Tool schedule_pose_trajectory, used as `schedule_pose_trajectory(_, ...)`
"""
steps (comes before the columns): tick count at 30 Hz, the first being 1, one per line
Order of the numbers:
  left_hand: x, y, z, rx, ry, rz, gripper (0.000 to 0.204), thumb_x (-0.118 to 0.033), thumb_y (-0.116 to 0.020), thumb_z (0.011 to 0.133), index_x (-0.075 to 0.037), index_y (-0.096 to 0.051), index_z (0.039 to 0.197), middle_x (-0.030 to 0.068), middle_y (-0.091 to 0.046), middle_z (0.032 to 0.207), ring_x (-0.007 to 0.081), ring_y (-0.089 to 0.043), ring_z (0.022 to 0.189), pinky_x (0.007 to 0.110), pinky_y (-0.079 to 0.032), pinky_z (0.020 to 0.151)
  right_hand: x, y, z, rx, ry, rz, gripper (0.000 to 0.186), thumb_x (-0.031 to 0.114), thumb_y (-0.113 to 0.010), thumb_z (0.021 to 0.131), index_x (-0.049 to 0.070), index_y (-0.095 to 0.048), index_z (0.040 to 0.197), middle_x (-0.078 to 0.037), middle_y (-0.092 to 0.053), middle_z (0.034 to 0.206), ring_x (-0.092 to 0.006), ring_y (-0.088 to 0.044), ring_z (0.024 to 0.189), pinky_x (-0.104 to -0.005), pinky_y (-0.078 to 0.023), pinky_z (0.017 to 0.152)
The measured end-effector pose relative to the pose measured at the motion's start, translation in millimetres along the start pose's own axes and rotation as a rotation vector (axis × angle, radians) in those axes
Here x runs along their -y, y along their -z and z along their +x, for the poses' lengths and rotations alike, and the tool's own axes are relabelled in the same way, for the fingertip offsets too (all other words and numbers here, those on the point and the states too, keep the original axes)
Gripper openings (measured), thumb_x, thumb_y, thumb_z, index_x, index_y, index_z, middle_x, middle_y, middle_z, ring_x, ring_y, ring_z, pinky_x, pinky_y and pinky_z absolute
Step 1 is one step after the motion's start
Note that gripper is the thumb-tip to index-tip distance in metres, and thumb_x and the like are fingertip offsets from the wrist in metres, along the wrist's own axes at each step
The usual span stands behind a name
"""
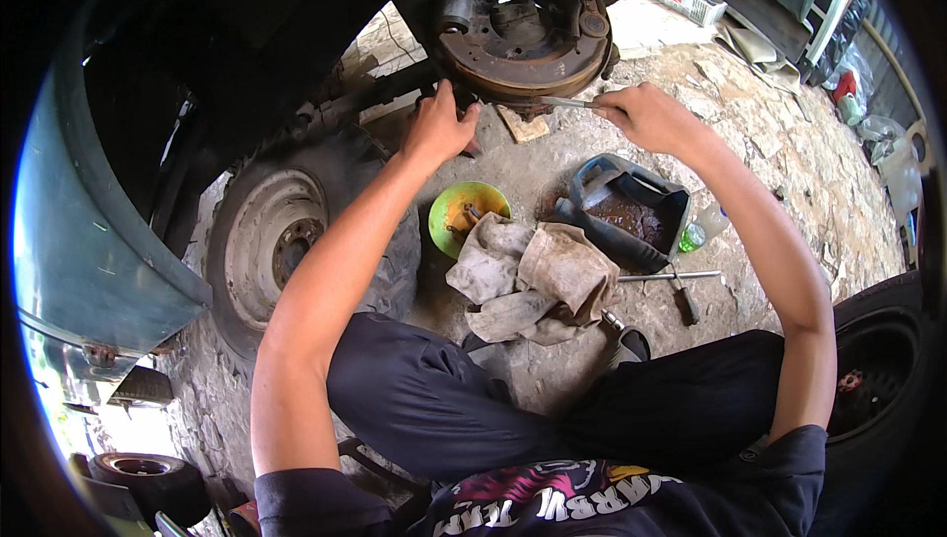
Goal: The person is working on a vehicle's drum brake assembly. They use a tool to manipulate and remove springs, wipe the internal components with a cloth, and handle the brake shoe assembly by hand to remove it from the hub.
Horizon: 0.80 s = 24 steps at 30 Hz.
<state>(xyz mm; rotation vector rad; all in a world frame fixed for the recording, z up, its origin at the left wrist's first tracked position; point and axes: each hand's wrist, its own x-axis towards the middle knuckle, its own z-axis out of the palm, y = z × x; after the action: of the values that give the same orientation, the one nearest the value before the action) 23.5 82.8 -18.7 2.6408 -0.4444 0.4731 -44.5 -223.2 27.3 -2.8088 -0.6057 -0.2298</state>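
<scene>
A rusty drum brake assembly (523, 71) hangs at the top centre, with its curved shoes and hub exposed. My right hand (641, 115) is closed round one end of a slim silver metal tool (567, 102). The tool points left, its far end at the lower edge of the brake; whether it touches is unclear. Just below and left of the brake, my left hand (439, 128) is raised with thumb and forefinger apart. Its other fingers are partly hidden, and I see nothing held in it.
Below lie a green bowl (440, 224), dirty rags (567, 266), a cut-open dark container (646, 261), a metal bar (700, 274) and a dark-handled tool (686, 305). A wheel (237, 241) lies left, a tyre (888, 300) right. Vehicle bodywork (89, 192) curves along the left.
</scene>
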Motion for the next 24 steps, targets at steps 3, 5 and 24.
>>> schedule_pose_trajectory(3, -13, -1, 4, 0.090, 0.111, -0.062, 0.069, -0.035, -0.063, 0.088, 0.013, -0.040, 0.131, 0.0353, -0.061, 0.110, 0.0469, -0.059, 0.107, 0.047, -0.048, 0.092, 24, -11, 5, -0.026, -0.074, -0.045, 0.027, 0.026, -0.051, 0.096, 0.015, -0.067, 0.115, -0.020, -0.069, 0.085, -0.0390, -0.067, 0.084, -0.0510, -0.053, 0.079)
schedule_pose_trajectory(5, -15, -2, 1, 0.062, 0.133, -0.143, 0.067, -0.034, -0.062, 0.089, 0.013, -0.040, 0.130, 0.0351, -0.061, 0.110, 0.0465, -0.059, 0.107, 0.047, -0.048, 0.091, 43, -32, 23, -0.091, -0.047, -0.030, 0.027, 0.026, -0.052, 0.096, 0.017, -0.067, 0.115, -0.021, -0.068, 0.085, -0.0391, -0.067, 0.083, -0.0512, -0.054, 0.078)
schedule_pose_trajectory(24, 5, -4, -2, -0.020, -0.011, -0.070, 0.053, -0.019, -0.059, 0.086, 0.012, -0.041, 0.124, 0.0345, -0.063, 0.100, 0.0475, -0.061, 0.101, 0.051, -0.049, 0.090, 66, -28, 28, -0.053, -0.064, -0.046, 0.022, 0.020, -0.051, 0.094, 0.006, -0.067, 0.102, -0.023, -0.068, 0.087, -0.0389, -0.068, 0.086, -0.0499, -0.054, 0.079)
